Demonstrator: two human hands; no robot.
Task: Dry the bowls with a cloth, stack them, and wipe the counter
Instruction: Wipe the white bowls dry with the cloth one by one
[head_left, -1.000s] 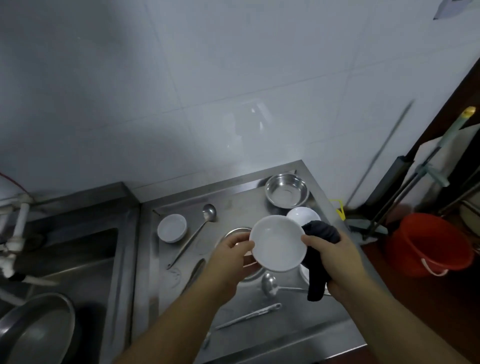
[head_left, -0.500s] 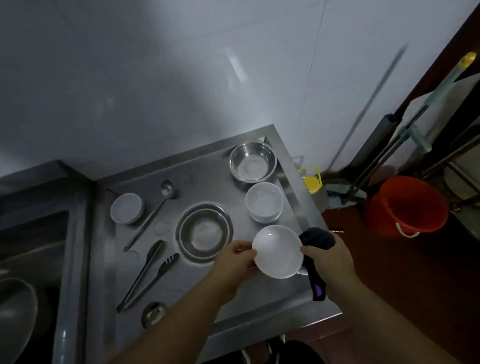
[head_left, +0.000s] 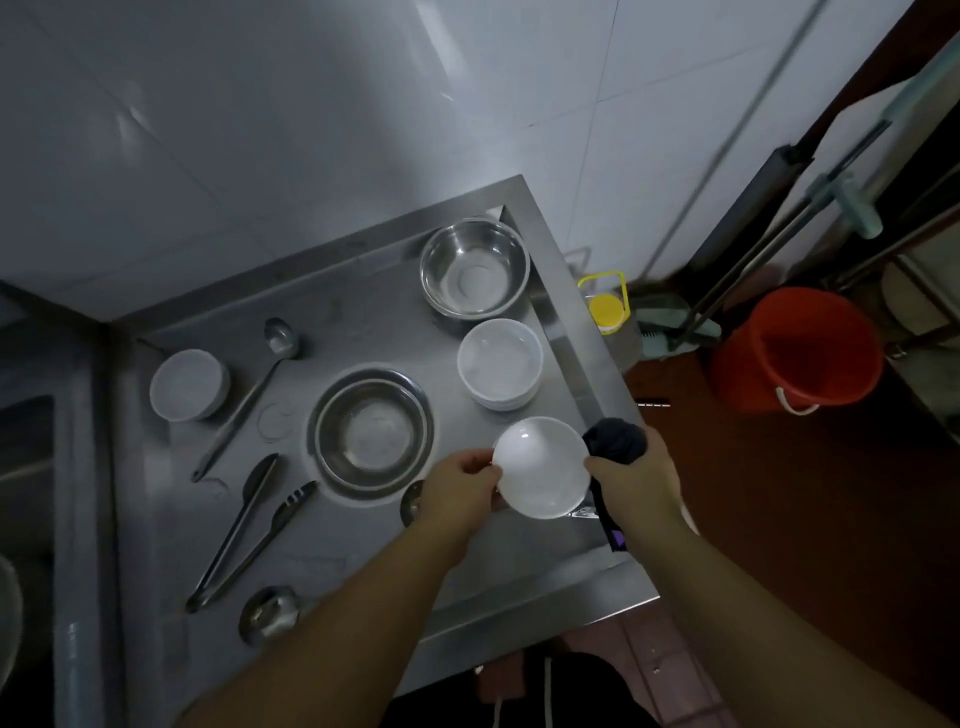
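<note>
Stainless steel made up the counter, its left side running into a sink that the frame edge cut off. An orange bucket stood on the floor to the right, beside mop handles whose tops ran out of view. On the counter sat a deep steel bowl at the back corner, a shallow steel bowl in the middle, a stack of white bowls between the deep one and the hands, and a single white bowl at the left. How many bowls the stack held was hard to make out. Tongs and a ladle lay left of the middle bowl; a second ladle's handle vanished under the left forearm. The left hand pinched the rim of a small white bowl held above the counter's front right corner. The right hand gripped its opposite rim together with a dark cloth, most of which was bunched out of sight behind the fingers.
</note>
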